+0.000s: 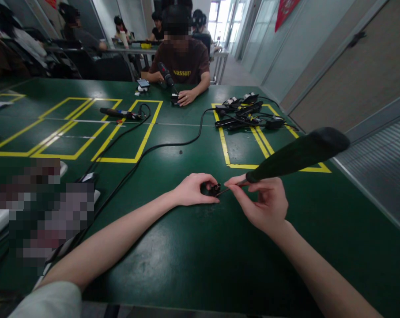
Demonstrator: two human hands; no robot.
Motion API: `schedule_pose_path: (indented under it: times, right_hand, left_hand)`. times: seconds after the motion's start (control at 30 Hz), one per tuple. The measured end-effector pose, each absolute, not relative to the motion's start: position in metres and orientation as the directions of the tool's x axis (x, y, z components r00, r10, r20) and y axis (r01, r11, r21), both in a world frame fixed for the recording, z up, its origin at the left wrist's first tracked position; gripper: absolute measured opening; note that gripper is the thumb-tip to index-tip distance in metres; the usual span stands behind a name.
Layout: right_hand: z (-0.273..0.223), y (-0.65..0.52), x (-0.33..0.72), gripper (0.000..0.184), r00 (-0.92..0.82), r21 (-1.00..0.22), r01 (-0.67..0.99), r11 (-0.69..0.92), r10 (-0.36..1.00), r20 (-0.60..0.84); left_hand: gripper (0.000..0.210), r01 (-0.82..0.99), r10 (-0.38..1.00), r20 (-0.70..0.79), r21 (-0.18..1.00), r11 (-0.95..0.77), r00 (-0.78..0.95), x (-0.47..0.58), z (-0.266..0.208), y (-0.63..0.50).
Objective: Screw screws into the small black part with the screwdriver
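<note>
On the green table, my left hand [196,190] grips a small black part [214,190] between thumb and fingers. The part is too small and dark to name. My right hand [264,203] pinches the metal shaft of a screwdriver [296,154] between thumb and forefinger. Its thick dark green and black handle tilts up to the right, above the hand. The thin tip of the shaft points left and meets the black part, or lies right beside it; the exact contact cannot be made out.
A bundle of black cables and parts [246,112] lies at the back right. A black cord [173,145] crosses the table near a dark tool [118,113]. Yellow tape [120,160] marks rectangles. Blurred items [61,216] lie at left. Opposite, a person [183,57] holds a power driver [166,74].
</note>
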State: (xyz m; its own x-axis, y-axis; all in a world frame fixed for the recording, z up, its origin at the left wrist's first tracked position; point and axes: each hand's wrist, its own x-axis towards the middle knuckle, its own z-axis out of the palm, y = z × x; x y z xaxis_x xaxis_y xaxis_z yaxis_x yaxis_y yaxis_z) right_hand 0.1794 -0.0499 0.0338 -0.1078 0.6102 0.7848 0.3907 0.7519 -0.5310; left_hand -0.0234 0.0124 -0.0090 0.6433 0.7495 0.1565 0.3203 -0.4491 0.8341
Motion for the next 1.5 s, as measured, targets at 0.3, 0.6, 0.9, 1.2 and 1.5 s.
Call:
schedule_pose_path:
  times: [0.3,0.6,0.9,1.2,1.5]
  right_hand:
    - [0.033,-0.056,0.176,0.011,-0.019,-0.74,0.329,0.587,0.788,0.616]
    - [0.043,-0.054,0.174,0.017,-0.107,-0.686,0.365,0.629,0.76,0.641]
    - [0.038,-0.055,0.17,0.014,0.079,-0.855,0.192,0.481,0.861,0.502]
    - [0.043,-0.053,0.169,0.011,0.031,-0.856,0.139,0.499,0.861,0.507]
    - [0.039,-0.055,0.171,0.015,0.012,-0.831,0.227,0.507,0.852,0.523]
  left_hand:
    - [0.037,0.334,0.751,0.148,0.829,-0.449,0.644,-0.023,-0.006,0.012]
    - [0.039,0.329,0.753,0.158,0.828,-0.453,0.639,-0.023,-0.007,0.012]
    - [0.039,0.342,0.755,0.158,0.82,-0.46,0.637,-0.023,-0.01,0.013]
    - [0.038,0.318,0.745,0.183,0.821,-0.475,0.641,-0.023,-0.01,0.012]
    - [0.039,0.334,0.752,0.177,0.815,-0.474,0.636,-0.023,-0.01,0.013]
